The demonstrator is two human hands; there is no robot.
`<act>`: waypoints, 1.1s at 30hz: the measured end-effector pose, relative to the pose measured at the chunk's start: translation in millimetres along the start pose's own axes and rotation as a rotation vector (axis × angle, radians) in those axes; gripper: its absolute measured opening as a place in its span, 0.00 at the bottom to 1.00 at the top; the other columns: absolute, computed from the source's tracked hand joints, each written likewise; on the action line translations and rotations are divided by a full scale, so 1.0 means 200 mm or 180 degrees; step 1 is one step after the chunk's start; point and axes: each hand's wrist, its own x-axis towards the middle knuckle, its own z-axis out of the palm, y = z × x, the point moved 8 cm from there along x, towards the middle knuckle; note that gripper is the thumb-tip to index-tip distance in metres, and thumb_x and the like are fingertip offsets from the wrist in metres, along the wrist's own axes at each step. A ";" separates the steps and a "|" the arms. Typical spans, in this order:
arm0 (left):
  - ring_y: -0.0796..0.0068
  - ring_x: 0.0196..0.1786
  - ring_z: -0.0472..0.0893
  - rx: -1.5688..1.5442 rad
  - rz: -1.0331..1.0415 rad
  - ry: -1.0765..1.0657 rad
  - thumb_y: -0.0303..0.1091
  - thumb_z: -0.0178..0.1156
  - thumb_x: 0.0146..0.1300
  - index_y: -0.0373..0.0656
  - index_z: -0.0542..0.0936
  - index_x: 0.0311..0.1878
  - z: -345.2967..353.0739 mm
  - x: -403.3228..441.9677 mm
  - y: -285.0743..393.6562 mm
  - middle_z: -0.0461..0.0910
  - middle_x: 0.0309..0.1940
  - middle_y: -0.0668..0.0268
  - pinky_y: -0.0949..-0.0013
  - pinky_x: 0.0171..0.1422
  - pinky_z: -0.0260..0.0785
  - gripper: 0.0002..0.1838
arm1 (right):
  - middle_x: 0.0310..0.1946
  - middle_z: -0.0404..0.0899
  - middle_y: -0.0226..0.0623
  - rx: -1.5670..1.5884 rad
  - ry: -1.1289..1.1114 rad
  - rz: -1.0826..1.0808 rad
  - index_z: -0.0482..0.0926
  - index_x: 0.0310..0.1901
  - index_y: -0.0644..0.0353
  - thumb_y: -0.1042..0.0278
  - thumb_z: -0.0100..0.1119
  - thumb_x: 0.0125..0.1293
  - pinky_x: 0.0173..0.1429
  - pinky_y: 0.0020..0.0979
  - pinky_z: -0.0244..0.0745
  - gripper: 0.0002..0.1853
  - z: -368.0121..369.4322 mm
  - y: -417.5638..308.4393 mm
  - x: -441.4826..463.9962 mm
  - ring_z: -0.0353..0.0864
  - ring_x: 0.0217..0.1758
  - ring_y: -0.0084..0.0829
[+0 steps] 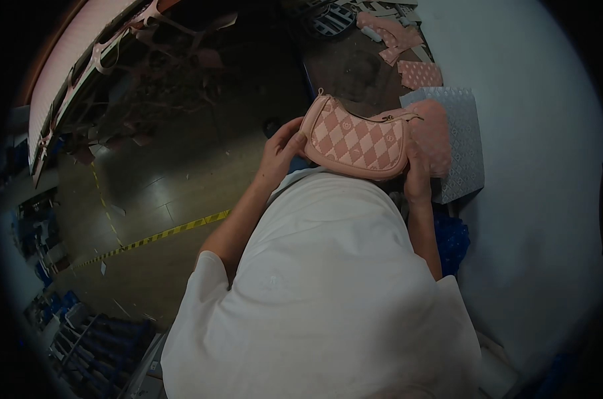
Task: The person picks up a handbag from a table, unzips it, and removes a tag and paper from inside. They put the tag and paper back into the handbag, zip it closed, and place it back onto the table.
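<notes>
Nearest, lower half of frame: a white shirt, its front reaching up almost to the handbag.

Centre, just above the shirt: a small pink handbag, diamond-patterned, patterned face toward the wearer, curved base down, top edge with zip pull away. Left hand clamped on the bag's left end, thumb on the near side, other fingers partly behind. Right hand closed on the opposite end; fingertips mostly hidden, so their exact spread I cannot tell. The two-ended hold probably keeps the soft body spread and level, its face easy to view. Whether the zip is open, cannot tell.

Right of the bag, just beyond the right hand: a rounded pink piece lying on a pale patterned sheet; the sheet perhaps serves as a clean layer under it. Below that, a blue bundle, contents unclear.

Top of frame, beyond the bag: a dark work surface, pink scraps strewn at its far right, likely pushed aside to leave working room.

Upper left: pale sheet material with a ragged edge. Farther off, yellow-and-black tape runs across the floor, presumably marking a lane. Lower left: a dark rack, its load too dim to name.
</notes>
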 end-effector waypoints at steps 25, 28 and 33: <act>0.81 0.52 0.81 -0.0340 -0.0287 0.0117 0.47 0.53 0.79 0.38 0.71 0.72 -0.02 -0.04 -0.11 0.82 0.53 0.67 0.74 0.56 0.76 0.28 | 0.50 0.84 0.36 0.0392 -0.0107 0.0113 0.81 0.57 0.68 0.56 0.52 0.80 0.62 0.29 0.71 0.21 -0.04 0.09 -0.02 0.78 0.54 0.26; 0.80 0.52 0.81 -0.0393 -0.0294 0.0091 0.47 0.53 0.80 0.38 0.72 0.72 -0.01 -0.04 -0.11 0.82 0.53 0.67 0.73 0.56 0.77 0.27 | 0.50 0.84 0.35 0.0356 -0.0031 0.0080 0.80 0.59 0.68 0.56 0.52 0.80 0.62 0.28 0.71 0.22 -0.02 0.04 -0.03 0.78 0.54 0.25; 0.79 0.53 0.82 -0.0355 -0.0305 0.0055 0.48 0.52 0.80 0.38 0.72 0.72 -0.03 -0.04 -0.14 0.82 0.54 0.66 0.73 0.56 0.77 0.27 | 0.51 0.83 0.35 0.0294 -0.0053 0.0065 0.80 0.61 0.68 0.56 0.52 0.80 0.62 0.28 0.71 0.23 -0.02 0.03 -0.04 0.78 0.55 0.25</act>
